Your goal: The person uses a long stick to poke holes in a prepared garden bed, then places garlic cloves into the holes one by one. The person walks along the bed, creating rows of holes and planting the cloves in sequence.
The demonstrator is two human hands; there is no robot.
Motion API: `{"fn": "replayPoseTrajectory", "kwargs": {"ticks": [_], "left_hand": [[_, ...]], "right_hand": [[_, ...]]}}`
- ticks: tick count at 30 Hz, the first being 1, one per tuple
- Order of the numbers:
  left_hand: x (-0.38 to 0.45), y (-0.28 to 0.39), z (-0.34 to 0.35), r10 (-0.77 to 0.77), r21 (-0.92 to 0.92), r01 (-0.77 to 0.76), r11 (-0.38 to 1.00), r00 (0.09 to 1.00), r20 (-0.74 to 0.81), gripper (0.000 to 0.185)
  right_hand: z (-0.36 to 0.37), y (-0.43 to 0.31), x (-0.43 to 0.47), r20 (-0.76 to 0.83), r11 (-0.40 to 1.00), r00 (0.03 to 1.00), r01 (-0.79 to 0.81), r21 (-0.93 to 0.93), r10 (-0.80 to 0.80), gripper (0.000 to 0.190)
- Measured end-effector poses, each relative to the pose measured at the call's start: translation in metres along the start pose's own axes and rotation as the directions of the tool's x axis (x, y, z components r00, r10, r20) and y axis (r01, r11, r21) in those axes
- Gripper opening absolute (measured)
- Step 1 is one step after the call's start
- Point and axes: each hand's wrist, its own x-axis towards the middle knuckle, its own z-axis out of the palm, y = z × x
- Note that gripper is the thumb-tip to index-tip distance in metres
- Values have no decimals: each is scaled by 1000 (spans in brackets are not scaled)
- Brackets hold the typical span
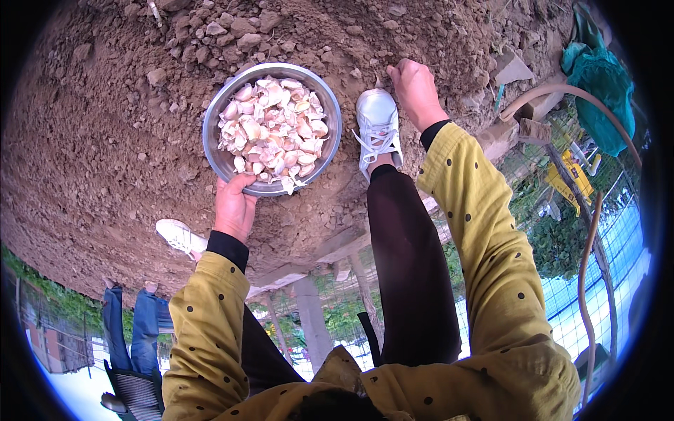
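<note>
A round stainless steel bowl (333, 147) full of loose garlic cloves (274, 129) stands over the brown soil. My left hand (236, 205) grips the bowl's near rim, thumb on top and fingers underneath. Beyond my light lace-up shoe (377, 113), to the right of the bowl, my right hand (416, 87) is low over the soil with its fingers curled. Whatever may lie inside those fingers is hidden. A small pale clove-like piece (378, 81) sits on the ground just past the shoe's toe.
My other white shoe (180, 236) rests at left. Clods (247, 39) litter the far soil. On the right are a teal plastic bag (603, 100), a curved hose-like piece (574, 89), bricks (534, 131) and a wire fence (574, 294). Another person's jeans (142, 326) show lower left.
</note>
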Motion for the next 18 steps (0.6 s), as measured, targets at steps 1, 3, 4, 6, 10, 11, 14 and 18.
{"fn": "replayPoseTrajectory", "kwargs": {"ticks": [1, 3, 4, 6, 10, 11, 14, 18], "left_hand": [[0, 0, 1, -6, 5, 6, 1000, 1000, -7, 53], [0, 1, 2, -9, 5, 9, 1000, 1000, -8, 53], [0, 2, 2, -7, 1, 7, 1000, 1000, -2, 53], [0, 5, 5, -5, -13, 5, 1000, 1000, 6, 53], [3, 3, 3, -10, -1, 10, 1000, 1000, 1, 47], [6, 2, -4, -15, 10, 15, 1000, 1000, -1, 44], [3, 2, 7, -3, -30, 4, 1000, 999, 37, 41], [2, 5, 16, -4, -67, 7, 998, 999, 43, 47]], "right_hand": [[0, 1, 3, 10, 999, 999, 34, -32, -33, 29], [4, 5, 3, 2, 994, 996, 89, -69, -89, 27], [6, 6, 4, 0, 989, 993, 119, -86, -120, 26], [8, 6, 4, 14, 987, 994, 112, -116, -111, 26], [-2, 1, 13, 84, 981, 992, 110, -162, -97, 26], [0, 1, 13, 77, 979, 992, 108, -174, -95, 26], [8, 5, 9, 60, 973, 996, 75, -217, -63, 24], [3, 7, 9, 101, 963, 994, 57, -263, -31, 24]]}}
